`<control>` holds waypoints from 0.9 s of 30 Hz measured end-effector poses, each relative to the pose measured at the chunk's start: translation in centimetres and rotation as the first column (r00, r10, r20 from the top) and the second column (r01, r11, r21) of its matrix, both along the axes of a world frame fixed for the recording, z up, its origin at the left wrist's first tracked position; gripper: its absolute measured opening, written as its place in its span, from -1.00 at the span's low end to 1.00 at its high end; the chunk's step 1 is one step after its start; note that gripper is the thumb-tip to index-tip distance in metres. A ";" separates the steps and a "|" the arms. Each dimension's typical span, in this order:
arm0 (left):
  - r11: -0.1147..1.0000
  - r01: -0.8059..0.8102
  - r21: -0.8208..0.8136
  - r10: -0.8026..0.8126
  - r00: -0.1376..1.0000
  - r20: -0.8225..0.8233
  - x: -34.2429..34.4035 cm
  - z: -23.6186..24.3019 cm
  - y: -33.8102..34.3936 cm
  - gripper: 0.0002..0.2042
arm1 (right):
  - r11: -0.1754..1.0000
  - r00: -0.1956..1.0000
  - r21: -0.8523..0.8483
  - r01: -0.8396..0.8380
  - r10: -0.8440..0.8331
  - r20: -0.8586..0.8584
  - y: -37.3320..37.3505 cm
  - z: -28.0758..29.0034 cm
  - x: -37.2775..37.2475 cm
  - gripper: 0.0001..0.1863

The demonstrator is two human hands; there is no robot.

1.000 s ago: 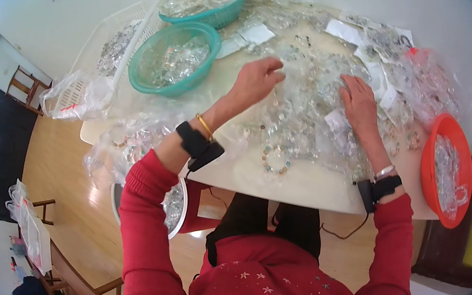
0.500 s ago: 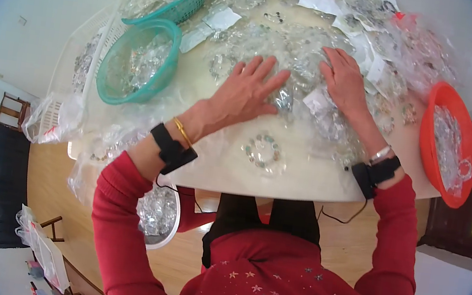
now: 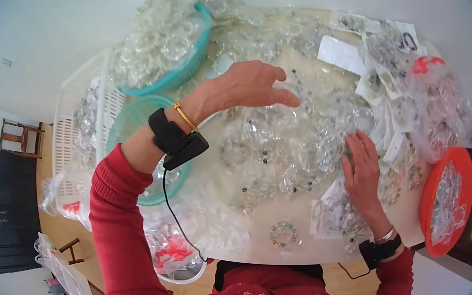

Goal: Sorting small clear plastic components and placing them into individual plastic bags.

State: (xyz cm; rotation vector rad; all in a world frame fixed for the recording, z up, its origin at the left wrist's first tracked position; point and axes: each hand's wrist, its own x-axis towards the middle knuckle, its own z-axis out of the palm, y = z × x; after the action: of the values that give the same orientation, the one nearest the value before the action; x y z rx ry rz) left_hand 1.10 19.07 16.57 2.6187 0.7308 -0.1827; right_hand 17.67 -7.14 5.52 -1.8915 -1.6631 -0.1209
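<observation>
**Main risk: snags and slides in overlapping clear bags**

Left hand (image 3: 247,86), upper centre: thumb and fingers well apart, no item visible in it, above the bagged bracelets (image 3: 273,143) spread mid-frame. Right hand (image 3: 363,174), right of centre: fingers loosely curved, thumb apart, touching the bags; nothing seen gripped, under-palm hidden.

Could go wrong:
- Left cable (image 3: 171,206) droops over loose plastic; may catch a bag and drag it.
- Lone bagged bracelet (image 3: 283,234), lower centre, near table edge; a sleeve could sweep it off.
- Slick film, overlapping: one pick may lift two.
- Upper-left teal basket (image 3: 203,43) is heaped high; a knock could spill it.

Containers:
- That basket: clear bags.
- Second teal basket (image 3: 125,123), below it: clear packets, mostly behind forearm.
- White crate (image 3: 110,108), left: bagged pieces.
- Orange basin (image 3: 458,239), right: clear packets.
- White basin (image 3: 200,275), bottom: shiny packets, partly hidden.
</observation>
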 end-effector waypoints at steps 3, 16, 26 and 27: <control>0.981 -0.072 -0.179 0.089 0.992 0.087 0.9 0.8 3.8 -0.44 | 1.000 0.999 -0.008 0.020 -0.020 -0.035 0.4 0.6 -0.2 -0.60; 0.686 -0.687 0.239 0.625 0.725 0.290 5.8 -8.4 20.9 -0.07 | 1.000 0.994 -0.014 0.015 -0.017 -0.105 1.2 0.9 0.7 -0.67; 0.790 -0.557 0.256 0.577 0.816 -0.005 6.7 -9.0 27.2 -0.34 | 1.000 0.990 -0.004 0.026 -0.026 -0.142 1.8 0.9 1.6 -0.67; 0.841 -0.469 0.268 0.492 0.870 -0.020 5.2 -9.6 28.7 -0.40 | 1.000 0.989 0.021 0.017 -0.013 -0.146 2.1 0.8 1.5 -0.68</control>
State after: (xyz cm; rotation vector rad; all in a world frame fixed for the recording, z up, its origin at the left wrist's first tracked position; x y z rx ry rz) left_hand 6.28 47.80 7.02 2.5657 1.5074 -0.0566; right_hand 19.20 -5.03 6.30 -1.8506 -1.5435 -0.0061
